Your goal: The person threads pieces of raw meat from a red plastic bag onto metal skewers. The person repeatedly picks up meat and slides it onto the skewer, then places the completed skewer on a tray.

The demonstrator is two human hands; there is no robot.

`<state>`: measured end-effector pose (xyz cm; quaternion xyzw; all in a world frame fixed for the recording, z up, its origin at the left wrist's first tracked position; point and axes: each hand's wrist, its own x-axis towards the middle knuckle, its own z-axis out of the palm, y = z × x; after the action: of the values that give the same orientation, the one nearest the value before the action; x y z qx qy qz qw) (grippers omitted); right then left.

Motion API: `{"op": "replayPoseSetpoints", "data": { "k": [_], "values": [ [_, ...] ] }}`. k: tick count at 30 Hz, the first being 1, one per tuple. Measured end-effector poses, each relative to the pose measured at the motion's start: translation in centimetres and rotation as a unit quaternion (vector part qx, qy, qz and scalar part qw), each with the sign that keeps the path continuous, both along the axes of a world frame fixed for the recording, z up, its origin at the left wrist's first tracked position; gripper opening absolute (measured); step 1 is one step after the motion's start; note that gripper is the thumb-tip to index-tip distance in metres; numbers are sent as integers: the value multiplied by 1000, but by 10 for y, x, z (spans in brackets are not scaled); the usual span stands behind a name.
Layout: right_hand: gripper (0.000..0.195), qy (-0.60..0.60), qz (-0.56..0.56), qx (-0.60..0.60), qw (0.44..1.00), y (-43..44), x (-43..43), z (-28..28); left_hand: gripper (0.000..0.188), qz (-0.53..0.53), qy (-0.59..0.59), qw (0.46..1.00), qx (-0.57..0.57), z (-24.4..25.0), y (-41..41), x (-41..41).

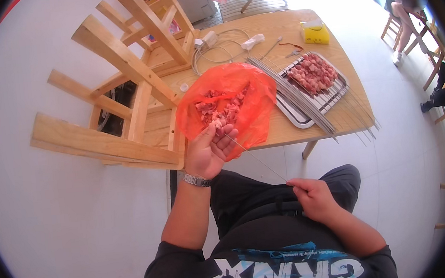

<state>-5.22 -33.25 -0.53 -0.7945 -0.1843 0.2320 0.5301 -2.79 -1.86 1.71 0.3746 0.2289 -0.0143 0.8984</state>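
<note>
My left hand [209,150] is palm up over the near side of a red plastic bag [258,92], with a piece of raw meat [217,128] pinched between thumb and fingers. Inside the open bag lies more cut raw meat [231,106]. My right hand [317,198], low in front of my lap, grips the near end of a thin metal skewer [258,159]. The skewer slants up to the left, its far end at the fingers of my left hand. Whether its tip is inside the meat is hidden.
Right of the bag, a metal tray [304,122] holds loaded meat skewers [314,73] beside a bundle of bare skewers [294,93]; skewer ends overhang the table edge. Upturned wooden stools [136,107] stand left. Behind are a cable [219,52] and yellow tissue pack [314,33]. A person [399,8] sits far right.
</note>
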Motion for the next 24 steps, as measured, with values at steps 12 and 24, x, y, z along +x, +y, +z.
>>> {"op": "replayPoseSetpoints", "data": {
  "k": [12, 24],
  "values": [
    [21, -10, 4, 5, 1000, 1, -5, 1, 22, 47, -34, 995, 82, -17, -17, -3],
    [21, 51, 11, 39, 998, 1, -5, -4, 45, -68, -155, 971, -166, -26, -10, -12]
  ]
}}
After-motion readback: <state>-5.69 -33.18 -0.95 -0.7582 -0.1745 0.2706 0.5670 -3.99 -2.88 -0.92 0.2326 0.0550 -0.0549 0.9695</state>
